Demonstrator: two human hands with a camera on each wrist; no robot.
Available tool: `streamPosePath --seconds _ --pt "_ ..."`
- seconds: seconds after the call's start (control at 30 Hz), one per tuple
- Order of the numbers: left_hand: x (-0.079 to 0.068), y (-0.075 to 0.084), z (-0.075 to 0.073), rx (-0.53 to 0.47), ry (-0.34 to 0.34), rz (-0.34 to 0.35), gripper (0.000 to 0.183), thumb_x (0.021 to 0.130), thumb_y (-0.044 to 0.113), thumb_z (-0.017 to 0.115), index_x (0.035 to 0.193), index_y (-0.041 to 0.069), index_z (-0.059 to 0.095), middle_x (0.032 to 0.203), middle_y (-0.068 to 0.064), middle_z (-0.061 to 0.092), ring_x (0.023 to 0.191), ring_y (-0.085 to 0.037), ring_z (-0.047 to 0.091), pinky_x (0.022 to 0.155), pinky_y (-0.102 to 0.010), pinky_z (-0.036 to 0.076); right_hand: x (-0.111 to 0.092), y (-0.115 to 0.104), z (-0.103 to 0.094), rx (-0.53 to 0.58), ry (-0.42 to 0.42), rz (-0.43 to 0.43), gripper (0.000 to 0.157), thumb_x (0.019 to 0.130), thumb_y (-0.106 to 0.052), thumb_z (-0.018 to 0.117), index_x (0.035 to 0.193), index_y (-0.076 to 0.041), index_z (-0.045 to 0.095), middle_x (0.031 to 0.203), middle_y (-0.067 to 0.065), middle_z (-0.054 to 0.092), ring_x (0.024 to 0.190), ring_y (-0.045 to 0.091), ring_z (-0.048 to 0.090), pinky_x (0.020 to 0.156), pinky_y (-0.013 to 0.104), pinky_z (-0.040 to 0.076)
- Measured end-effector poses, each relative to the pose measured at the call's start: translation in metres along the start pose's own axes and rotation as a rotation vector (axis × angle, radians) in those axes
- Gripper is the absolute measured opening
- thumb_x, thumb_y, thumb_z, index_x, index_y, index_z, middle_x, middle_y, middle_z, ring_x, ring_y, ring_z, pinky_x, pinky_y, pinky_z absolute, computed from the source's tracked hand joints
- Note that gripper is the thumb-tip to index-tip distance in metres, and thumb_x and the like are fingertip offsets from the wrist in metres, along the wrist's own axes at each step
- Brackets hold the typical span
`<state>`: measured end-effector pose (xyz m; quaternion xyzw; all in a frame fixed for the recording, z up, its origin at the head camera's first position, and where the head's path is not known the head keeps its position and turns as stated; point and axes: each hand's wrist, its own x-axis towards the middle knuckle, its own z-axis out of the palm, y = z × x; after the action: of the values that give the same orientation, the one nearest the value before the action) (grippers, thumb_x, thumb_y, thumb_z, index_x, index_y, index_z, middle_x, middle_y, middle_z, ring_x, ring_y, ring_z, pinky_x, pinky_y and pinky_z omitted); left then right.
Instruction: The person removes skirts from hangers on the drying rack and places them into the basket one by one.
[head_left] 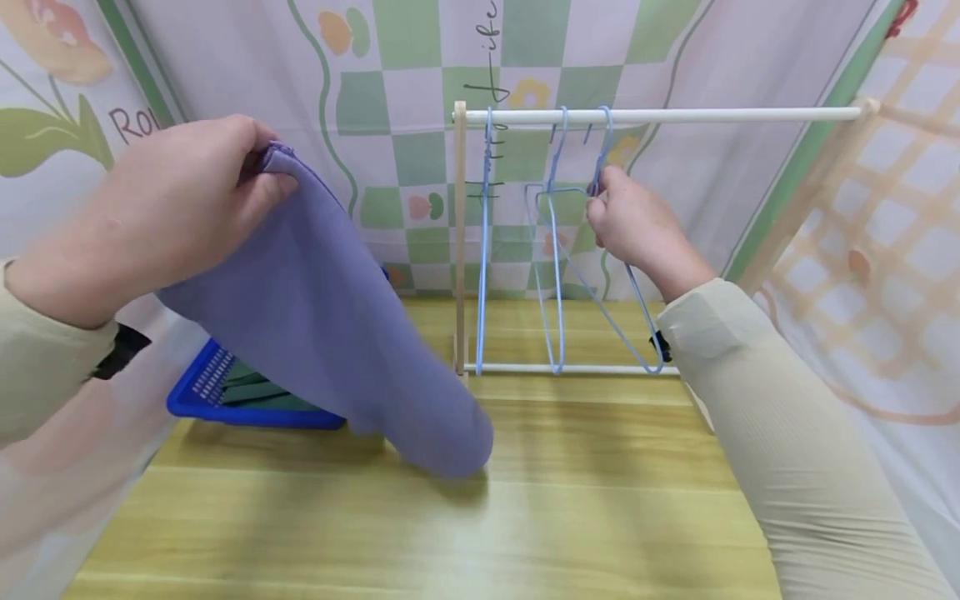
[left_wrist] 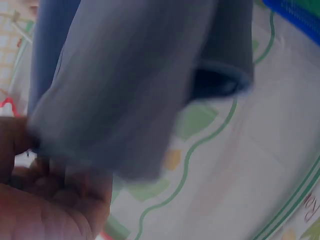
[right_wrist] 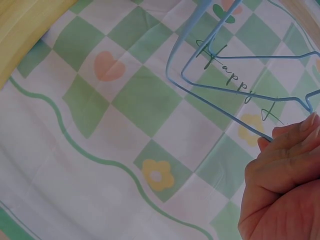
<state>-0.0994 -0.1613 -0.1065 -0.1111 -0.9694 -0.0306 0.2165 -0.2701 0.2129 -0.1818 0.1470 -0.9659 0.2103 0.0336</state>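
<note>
My left hand [head_left: 150, 212] pinches the upper edge of a purple garment [head_left: 322, 308], thumb below and fingers above. The cloth hangs slanting down to the right, its rounded lower end close over the table. In the left wrist view the garment [left_wrist: 125, 90] looks blurred, with a tube-like open end beside the main fold. At the rack, my right hand [head_left: 637, 221] grips a light blue hanger [head_left: 645, 312] just below its hook. That hook is at the rail. Two more blue hangers, a middle one [head_left: 557, 283] and a left one [head_left: 483, 250], hang beside it.
The drying rack has a white top rail [head_left: 675, 117] and wooden side posts [head_left: 461, 250]. Behind the garment, a blue basket [head_left: 198, 400] holds dark green cloth [head_left: 258, 392]. A wooden table [head_left: 375, 533] lies below, and a patterned curtain [head_left: 408, 92] stands behind.
</note>
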Motion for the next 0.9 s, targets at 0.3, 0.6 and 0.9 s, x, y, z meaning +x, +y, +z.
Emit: streamPosePath --seconds 0.3,0.6,0.9 --pt "0.001 -0.002 0.015 -0.04 0.129 -0.052 0.038 0.103 0.034 0.044 0.109 0.001 0.059 0.075 -0.015 0.055 0.068 -0.031 0.055 0.058 -0.042 0.039 0.001 0.001 0.0 -0.001 -0.007 0.005 0.035 0.102 -0.029 0.028 0.126 -0.006 0.04 0.087 0.01 0.063 0.075 0.028 0.056 0.062 0.039 0.043" --pt "0.005 -0.009 0.029 0.116 0.305 0.068 0.036 0.103 0.037 0.042 0.105 0.004 0.054 0.075 -0.019 0.061 0.058 -0.036 0.058 0.038 -0.048 0.034 -0.001 0.003 0.002 0.013 0.012 -0.004 0.034 0.102 -0.028 0.028 0.125 -0.006 0.04 0.086 0.011 0.063 0.075 0.029 0.056 0.062 0.039 0.042" --pt "0.026 -0.015 0.016 0.1 0.203 0.249 0.034 0.096 0.036 0.059 0.086 0.004 0.053 0.068 -0.011 0.051 0.057 -0.029 0.05 0.055 -0.043 0.04 -0.001 0.003 0.002 0.027 0.01 -0.001 0.033 0.101 -0.026 0.027 0.124 -0.006 0.04 0.088 0.011 0.062 0.076 0.029 0.055 0.062 0.039 0.042"
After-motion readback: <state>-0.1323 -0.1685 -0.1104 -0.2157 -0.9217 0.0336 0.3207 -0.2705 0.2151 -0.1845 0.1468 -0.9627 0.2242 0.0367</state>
